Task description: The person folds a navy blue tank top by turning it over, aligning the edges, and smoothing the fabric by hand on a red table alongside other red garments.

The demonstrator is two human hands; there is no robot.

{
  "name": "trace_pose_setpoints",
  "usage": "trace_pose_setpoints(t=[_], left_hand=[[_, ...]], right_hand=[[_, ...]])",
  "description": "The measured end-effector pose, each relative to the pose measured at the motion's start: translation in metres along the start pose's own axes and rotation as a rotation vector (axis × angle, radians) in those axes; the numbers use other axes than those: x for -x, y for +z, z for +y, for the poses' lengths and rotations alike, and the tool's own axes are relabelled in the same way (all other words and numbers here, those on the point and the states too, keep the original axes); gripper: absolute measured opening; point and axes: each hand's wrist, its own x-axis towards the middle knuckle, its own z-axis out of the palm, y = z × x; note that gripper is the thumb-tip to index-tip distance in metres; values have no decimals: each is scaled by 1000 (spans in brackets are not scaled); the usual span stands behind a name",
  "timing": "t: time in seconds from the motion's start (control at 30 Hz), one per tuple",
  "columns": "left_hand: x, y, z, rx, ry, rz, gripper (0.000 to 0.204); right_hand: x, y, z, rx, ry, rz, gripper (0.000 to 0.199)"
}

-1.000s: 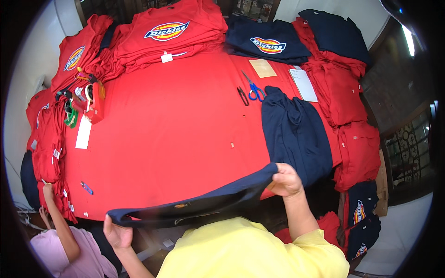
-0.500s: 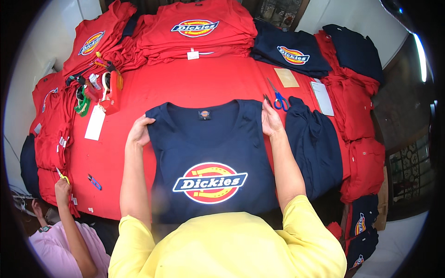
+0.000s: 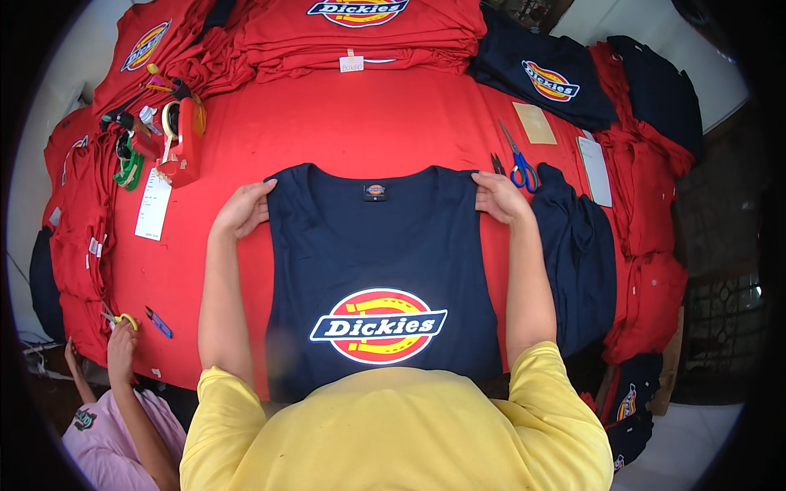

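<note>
- The navy T-shirt [image 3: 377, 262] lies flat, front up, on the red worktop [image 3: 344, 123], neck away from me, with a red, yellow and white oval emblem on the chest.
- My left hand [image 3: 243, 209] rests fingers down on its left shoulder, gripping the edge.
- My right hand [image 3: 501, 197] does the same on the right shoulder.
- Blue-handled scissors [image 3: 517, 164] lie just beyond my right hand; a red tape dispenser [image 3: 187, 139] stands off to the left.
</note>
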Motion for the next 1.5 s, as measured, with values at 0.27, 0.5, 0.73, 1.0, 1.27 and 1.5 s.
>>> trace_pose_setpoints(t=[0.27,0.5,0.73,1.0,1.27,1.5], left_hand=[[-2,50,8,-1338,636,605,41],[-50,46,-17,-1158,854,569,23],[-54,34,-17,-1104,879,504,26],[-58,36,-5,-1134,757,514,36],[-59,28,-7,-1014,820,557,38],[26,15,-14,-761,429,738,30]], right_hand=[[-3,73,-14,1422,-776,537,29],[-58,80,-8,1312,-826,582,21],[-57,79,-13,1358,-728,525,24],[-54,80,-8,1391,-788,541,26],[-52,73,-14,1527,-709,676,46],[28,42,-7,744,-295,788,52]])
